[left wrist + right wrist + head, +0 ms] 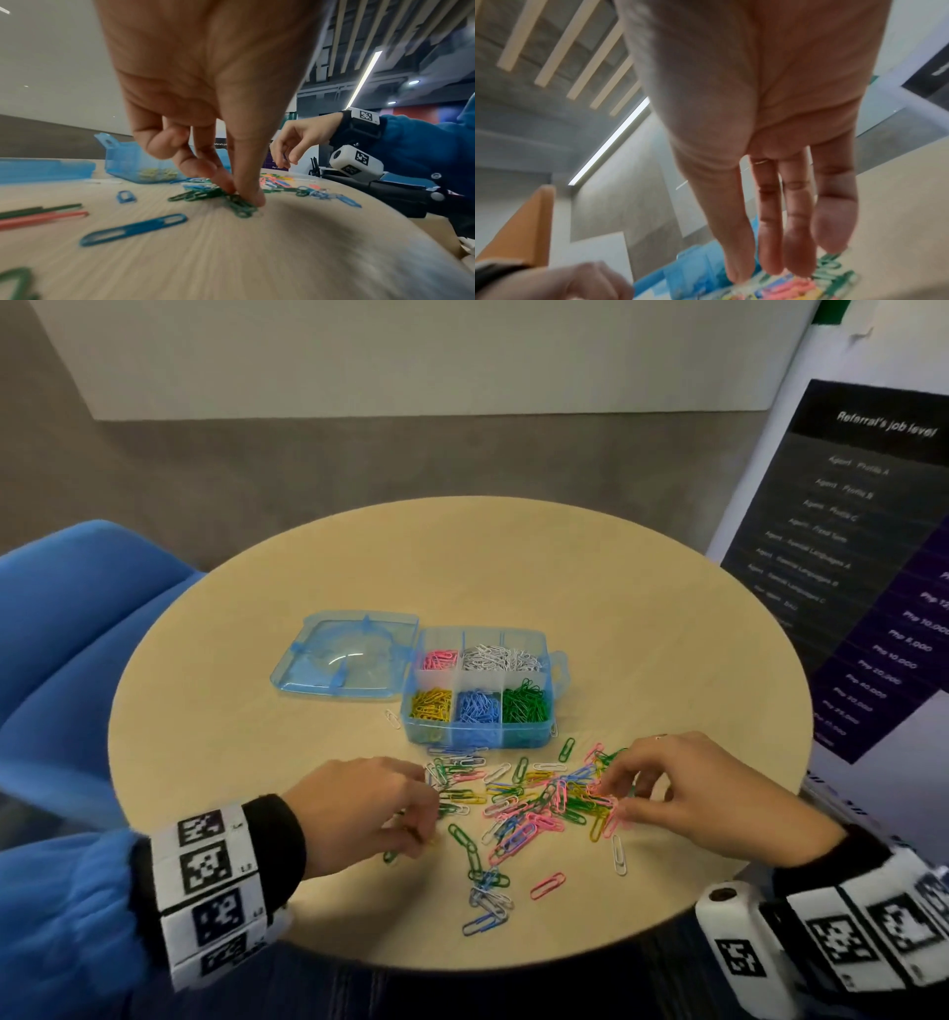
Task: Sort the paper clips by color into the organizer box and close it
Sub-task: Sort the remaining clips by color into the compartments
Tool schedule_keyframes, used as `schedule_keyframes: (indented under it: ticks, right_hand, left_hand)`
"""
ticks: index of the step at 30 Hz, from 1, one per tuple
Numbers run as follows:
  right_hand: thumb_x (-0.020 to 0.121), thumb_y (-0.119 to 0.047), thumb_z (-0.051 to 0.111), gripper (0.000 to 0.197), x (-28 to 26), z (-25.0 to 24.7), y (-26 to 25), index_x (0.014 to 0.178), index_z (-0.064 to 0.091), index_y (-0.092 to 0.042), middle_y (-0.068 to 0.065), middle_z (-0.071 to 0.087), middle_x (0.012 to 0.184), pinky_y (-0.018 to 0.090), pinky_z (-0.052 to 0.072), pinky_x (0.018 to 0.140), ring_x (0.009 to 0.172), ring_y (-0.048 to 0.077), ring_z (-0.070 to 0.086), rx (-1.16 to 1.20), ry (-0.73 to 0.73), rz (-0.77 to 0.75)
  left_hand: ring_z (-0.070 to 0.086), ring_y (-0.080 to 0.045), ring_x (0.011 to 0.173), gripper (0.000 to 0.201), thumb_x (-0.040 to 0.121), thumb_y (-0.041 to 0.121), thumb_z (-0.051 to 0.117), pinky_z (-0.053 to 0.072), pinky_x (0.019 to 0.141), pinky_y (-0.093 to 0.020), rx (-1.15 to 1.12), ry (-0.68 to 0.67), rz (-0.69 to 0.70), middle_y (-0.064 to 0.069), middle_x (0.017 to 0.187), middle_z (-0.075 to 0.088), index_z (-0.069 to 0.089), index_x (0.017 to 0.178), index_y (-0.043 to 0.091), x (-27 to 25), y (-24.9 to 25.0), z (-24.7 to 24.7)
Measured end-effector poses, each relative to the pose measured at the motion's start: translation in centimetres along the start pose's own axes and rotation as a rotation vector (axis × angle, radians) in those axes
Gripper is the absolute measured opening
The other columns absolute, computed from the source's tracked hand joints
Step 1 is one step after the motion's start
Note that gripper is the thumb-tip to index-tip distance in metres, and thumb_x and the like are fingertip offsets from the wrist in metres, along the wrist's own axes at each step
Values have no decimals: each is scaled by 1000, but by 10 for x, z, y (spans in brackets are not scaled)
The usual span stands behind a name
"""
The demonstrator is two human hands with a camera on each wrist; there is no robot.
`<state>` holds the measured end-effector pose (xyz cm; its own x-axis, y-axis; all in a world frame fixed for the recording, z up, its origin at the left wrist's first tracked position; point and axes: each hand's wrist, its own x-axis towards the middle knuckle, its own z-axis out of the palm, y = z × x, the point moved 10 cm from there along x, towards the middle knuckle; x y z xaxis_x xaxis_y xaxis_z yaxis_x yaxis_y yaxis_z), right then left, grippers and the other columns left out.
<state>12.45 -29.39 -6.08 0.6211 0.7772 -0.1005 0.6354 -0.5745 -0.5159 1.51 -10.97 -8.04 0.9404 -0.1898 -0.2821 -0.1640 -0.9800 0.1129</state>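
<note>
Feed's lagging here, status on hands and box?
Left hand pinching green clips. Right hand open over the mixed pile. Box open, part filled. Nothing blocking.

I see both hands, left [359, 806] and right [683, 793], fingering loose clips [534, 801]; organizer box [480, 739] lid open.

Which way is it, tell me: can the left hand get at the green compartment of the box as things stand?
Probably yes: the lid lies open, the green compartment is uncovered, and nothing stands between it and the left hand, which is pinching green clips.
</note>
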Motion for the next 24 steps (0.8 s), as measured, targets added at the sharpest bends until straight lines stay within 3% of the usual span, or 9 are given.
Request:
schedule_keyframes:
  ticks: [2,5,8,13,17,20,24]
  right_hand:
    - [79,-19,78,17,7,4,-3,92,73,-29,-11,67,83,12,45,64,74,6,62,-81,-47,-21]
    - [75,-20,80,22,18,10,-1,93,70,-26,-12,63,83,24,51,75,72,2,60,-170,-120,-16]
    - [77,-16,76,14,28,15,-2,87,68,-21,-9,62,77,28,49,73,66,-1,52,-230,-135,-31]
    - [82,-23,72,5,39,12,1,87,70,-20,-8,51,88,13,34,66,74,-1,45,-279,-109,-61]
    - [88,-20,67,4,41,11,4,86,65,-18,-5,59,86,26,40,72,78,10,51,-262,-109,-68]
    - [90,-18,65,11,41,-1,6,81,59,-19,3,65,77,34,45,70,72,18,57,-113,-47,-54]
    - [93,-8,60,6,40,-15,7,87,61,-8,4,65,71,25,50,60,64,12,58,274,0,14]
  left_hand:
    - [39,7,78,8,90,38,59,34,62,-13,-23,-1,5,20,100,51,61,98,36,1,1,1]
    - [44,4,88,8,91,33,58,44,74,-22,-28,-2,22,17,104,53,61,98,34,4,4,2]
    - [47,0,99,9,94,33,55,45,77,-24,-12,10,46,16,108,51,60,101,34,6,8,2]
    - [39,3,93,8,98,33,49,40,74,-18,-49,69,90,18,108,47,55,102,33,8,9,-1]
    - [50,2,79,13,97,22,54,38,69,-9,-321,163,82,18,90,57,54,88,31,16,-3,-19]
    - [56,-2,69,14,96,11,56,44,62,-13,-646,223,33,8,80,65,57,85,20,22,-23,-30]
    - [60,-10,63,2,92,7,61,49,54,-22,-958,244,-79,-1,71,65,60,93,6,30,-46,-34]
